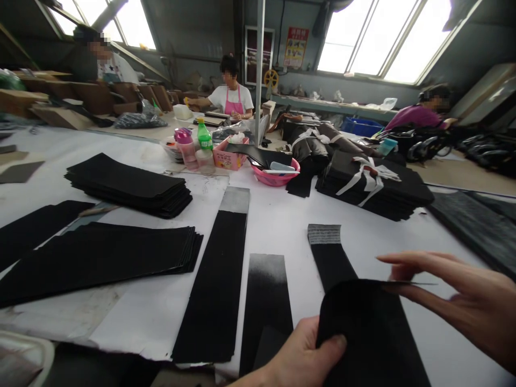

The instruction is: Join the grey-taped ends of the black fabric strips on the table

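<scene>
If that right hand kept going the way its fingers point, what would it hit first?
Likely the narrow black strip with the grey end, lying just beyond the right hand, though the hand may pass above it.

Broad white bench (278,226) laid with black material. At near left, near stack (100,260) of black sheets; behind it, far stack (129,185). In the middle, lying flat, long strip (215,279) with short strip (266,301) just right of it. Farther off, pink bowl (276,176), pink basket (229,158), green bottle (204,135), pink bottle (186,145). To the far right, bundle (371,185) tied with white tape. Beyond, seated person (231,97) in pink apron.
</scene>
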Tool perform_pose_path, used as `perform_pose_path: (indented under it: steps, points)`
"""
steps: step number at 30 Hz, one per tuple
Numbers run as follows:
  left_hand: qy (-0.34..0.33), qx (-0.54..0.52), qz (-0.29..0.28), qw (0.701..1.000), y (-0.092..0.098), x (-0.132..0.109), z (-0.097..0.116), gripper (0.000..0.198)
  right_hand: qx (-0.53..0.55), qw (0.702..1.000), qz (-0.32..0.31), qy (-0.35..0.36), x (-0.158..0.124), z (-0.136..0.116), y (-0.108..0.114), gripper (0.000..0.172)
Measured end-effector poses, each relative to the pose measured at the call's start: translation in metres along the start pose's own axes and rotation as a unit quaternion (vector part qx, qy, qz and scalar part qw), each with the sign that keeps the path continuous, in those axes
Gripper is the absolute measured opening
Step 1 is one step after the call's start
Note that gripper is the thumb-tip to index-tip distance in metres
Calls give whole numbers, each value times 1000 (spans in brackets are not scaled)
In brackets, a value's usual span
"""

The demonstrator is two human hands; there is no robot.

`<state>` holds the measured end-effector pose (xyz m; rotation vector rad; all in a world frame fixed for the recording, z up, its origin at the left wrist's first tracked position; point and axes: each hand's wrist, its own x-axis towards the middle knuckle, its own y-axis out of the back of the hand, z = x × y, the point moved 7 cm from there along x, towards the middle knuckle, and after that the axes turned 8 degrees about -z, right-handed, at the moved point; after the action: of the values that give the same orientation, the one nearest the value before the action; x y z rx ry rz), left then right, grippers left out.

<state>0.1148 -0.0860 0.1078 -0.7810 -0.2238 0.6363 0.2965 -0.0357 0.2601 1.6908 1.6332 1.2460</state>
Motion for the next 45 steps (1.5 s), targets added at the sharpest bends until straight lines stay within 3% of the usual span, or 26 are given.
perform_pose_path:
  steps: [3,5,8,11,15,19,22,24,28,32,38,42,45]
  points:
    - [-2,-51,29,998,15,-19,4,48,117,966,-228,-34,7,25,-54,29]
    - [9,-69,60,996,27,-34,1,51,246,923,-281,-90,3,34,-92,25]
    - [21,-65,100,993,46,-53,-7,58,391,861,-288,-151,-6,27,-146,27]
    - [24,-19,106,994,59,-67,-8,60,451,834,-252,-193,-13,18,-186,30]
    - [-16,76,151,985,85,-77,12,55,505,792,-254,-231,-24,11,-229,39]
    - [-39,120,207,970,120,-73,32,44,546,753,-266,-252,-36,10,-262,36]
    - [-27,150,248,957,145,-66,38,41,548,743,-276,-269,-43,11,-278,38]
    - [-13,163,263,951,156,-62,38,39,521,757,-286,-270,-43,14,-283,41]
    - [-1,142,222,965,160,-54,35,34,460,805,-255,-274,-33,27,-281,45]
    - [16,148,208,967,166,-53,36,35,453,816,-237,-268,-18,33,-281,46]
    - [29,345,317,883,190,-59,54,34,434,829,-221,-275,0,38,-283,48]
    - [63,400,348,845,194,-57,56,41,417,837,-220,-278,10,43,-287,47]
    - [96,400,358,838,199,-54,51,43,406,844,-210,-281,15,49,-291,45]
